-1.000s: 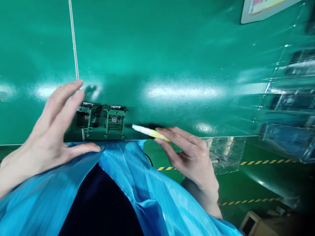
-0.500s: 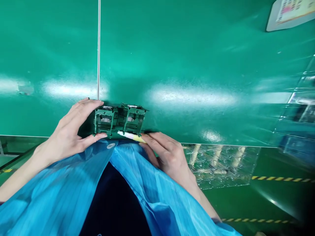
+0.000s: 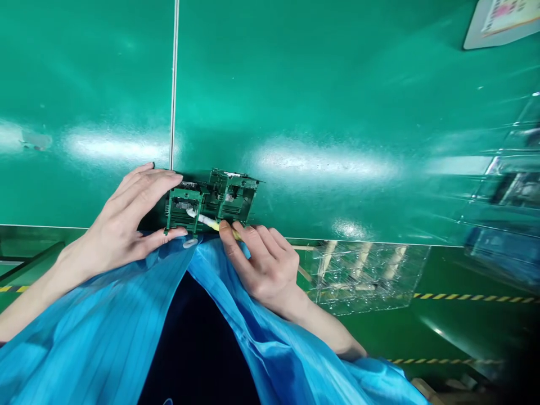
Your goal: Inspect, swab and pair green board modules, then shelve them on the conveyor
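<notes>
Two dark green frame-like parts with slots and small metal pieces inside stand side by side at the table's near edge. My left hand (image 3: 130, 219) grips the left green frame part (image 3: 184, 211), fingers at its far side and thumb at its near side. The right green frame part (image 3: 238, 197) is tilted a little against it. In my right hand (image 3: 261, 256), a slim white-and-yellow stick (image 3: 206, 221), possibly a brush or swab, is pinched between thumb and fingers. Its white tip reaches into the left frame part; the exact contact is hidden.
The green table top (image 3: 320, 101) has a pale seam (image 3: 174, 84) running away from me. A card in a holder (image 3: 502, 22) lies at the far right. Clear plastic trays (image 3: 514, 185) are on the right, and another clear tray (image 3: 367, 275) sits below the table edge.
The stick's tip has moved left and up from the near side of the parts into the left one. My right hand followed it leftward; the right part has tilted slightly. My left hand keeps its grip.
</notes>
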Demonstrator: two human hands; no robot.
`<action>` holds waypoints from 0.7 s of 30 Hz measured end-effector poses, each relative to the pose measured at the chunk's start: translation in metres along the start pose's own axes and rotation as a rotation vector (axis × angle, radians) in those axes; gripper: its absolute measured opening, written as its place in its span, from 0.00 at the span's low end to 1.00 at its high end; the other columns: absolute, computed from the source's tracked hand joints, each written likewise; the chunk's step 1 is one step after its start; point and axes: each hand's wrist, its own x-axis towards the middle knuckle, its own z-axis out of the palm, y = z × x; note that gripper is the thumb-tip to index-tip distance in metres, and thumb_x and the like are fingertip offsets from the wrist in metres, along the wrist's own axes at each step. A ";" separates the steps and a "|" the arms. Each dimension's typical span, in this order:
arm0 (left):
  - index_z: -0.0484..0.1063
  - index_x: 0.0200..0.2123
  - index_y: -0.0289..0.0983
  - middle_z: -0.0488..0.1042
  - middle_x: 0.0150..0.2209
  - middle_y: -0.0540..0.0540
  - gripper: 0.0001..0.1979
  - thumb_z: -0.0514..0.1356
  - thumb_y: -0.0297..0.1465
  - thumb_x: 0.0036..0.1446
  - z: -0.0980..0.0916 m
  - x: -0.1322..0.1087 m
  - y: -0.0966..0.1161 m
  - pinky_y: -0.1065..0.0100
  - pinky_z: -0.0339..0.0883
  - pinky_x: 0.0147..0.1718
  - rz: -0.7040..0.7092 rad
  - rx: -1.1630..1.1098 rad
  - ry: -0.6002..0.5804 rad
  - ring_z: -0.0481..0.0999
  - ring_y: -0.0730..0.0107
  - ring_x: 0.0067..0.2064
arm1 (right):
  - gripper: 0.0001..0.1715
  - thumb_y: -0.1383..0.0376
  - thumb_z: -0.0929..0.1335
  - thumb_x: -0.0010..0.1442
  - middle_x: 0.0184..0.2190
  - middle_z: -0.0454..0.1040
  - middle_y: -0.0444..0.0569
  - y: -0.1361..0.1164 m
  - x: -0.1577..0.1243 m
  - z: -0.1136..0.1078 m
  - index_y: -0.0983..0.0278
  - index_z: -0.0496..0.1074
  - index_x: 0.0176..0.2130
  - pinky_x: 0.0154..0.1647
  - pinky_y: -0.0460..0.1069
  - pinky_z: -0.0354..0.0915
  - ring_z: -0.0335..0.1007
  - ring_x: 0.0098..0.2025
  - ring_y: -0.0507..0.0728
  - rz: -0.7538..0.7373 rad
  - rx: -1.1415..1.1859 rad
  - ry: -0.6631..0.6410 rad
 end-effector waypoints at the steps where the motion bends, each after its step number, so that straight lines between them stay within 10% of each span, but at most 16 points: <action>1: 0.60 0.64 0.31 0.76 0.54 0.36 0.34 0.66 0.39 0.62 -0.001 0.000 0.000 0.49 0.65 0.64 0.005 0.000 -0.004 0.76 0.60 0.57 | 0.09 0.73 0.66 0.68 0.31 0.78 0.52 -0.002 0.001 0.000 0.70 0.77 0.43 0.28 0.49 0.57 0.65 0.30 0.53 -0.002 -0.003 0.011; 21: 0.60 0.66 0.35 0.75 0.54 0.40 0.33 0.65 0.41 0.62 0.000 -0.001 -0.001 0.47 0.56 0.70 -0.019 -0.003 -0.004 0.75 0.59 0.58 | 0.07 0.74 0.68 0.66 0.34 0.79 0.56 -0.019 0.012 0.005 0.73 0.78 0.41 0.29 0.49 0.59 0.67 0.31 0.54 0.025 0.027 0.075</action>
